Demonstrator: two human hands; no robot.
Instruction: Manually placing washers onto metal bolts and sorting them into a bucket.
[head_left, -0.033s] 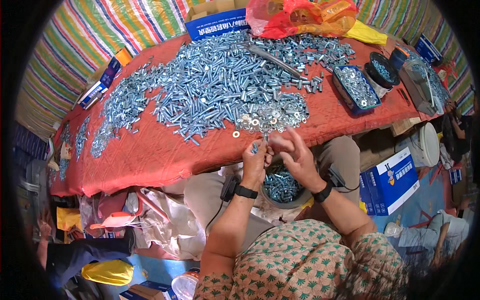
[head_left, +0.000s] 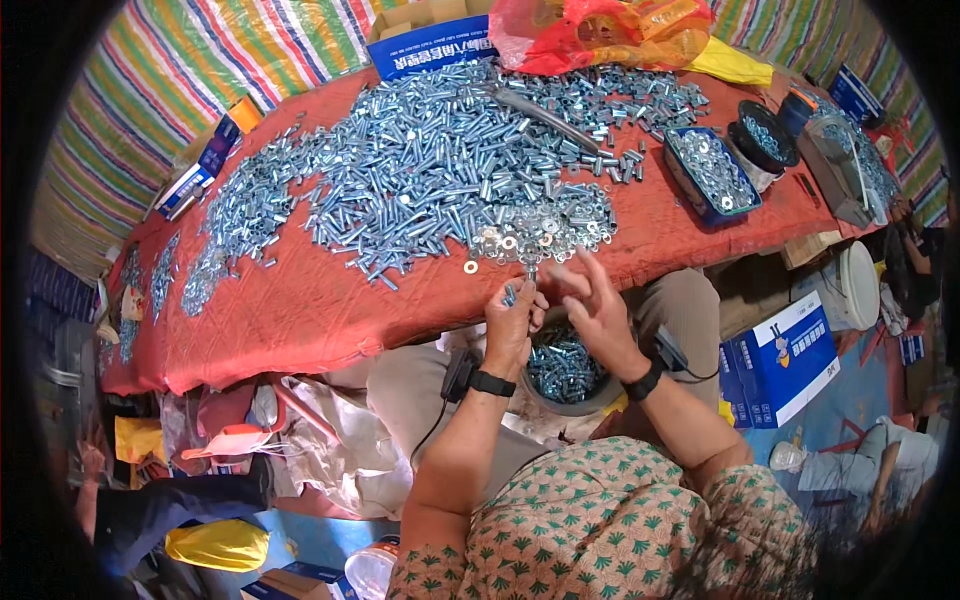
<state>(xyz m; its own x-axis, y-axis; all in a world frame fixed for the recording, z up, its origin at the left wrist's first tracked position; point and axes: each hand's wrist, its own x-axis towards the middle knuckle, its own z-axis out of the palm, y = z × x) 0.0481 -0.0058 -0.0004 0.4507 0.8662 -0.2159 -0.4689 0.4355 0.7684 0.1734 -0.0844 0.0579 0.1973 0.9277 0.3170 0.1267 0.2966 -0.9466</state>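
Observation:
My left hand (head_left: 512,315) is closed around small zinc-coloured bolts (head_left: 510,295), just off the table's near edge. One metal piece stands up from its fingertips, topped by what looks like a washer. My right hand (head_left: 598,315) is beside it, fingers spread and apart, with some blur at the fingertips; I see nothing held there. Straight beyond both hands lies a heap of washers (head_left: 550,228) on the red-covered table (head_left: 300,335). A large pile of metal sleeves and bolts (head_left: 420,170) spreads behind them. Below my hands, a bucket (head_left: 575,408) holds assembled bolts.
A blue tray of washers (head_left: 712,175) and a black bowl of parts (head_left: 764,136) stand at the right. A metal bar (head_left: 548,120) lies on the pile. On the floor at right are a blue-and-white carton (head_left: 785,365) and a white bucket (head_left: 858,285). Other people sit nearby.
My right hand has shifted slightly, its fingers a little farther up and right. My left hand stays in place, still gripping the bolts.

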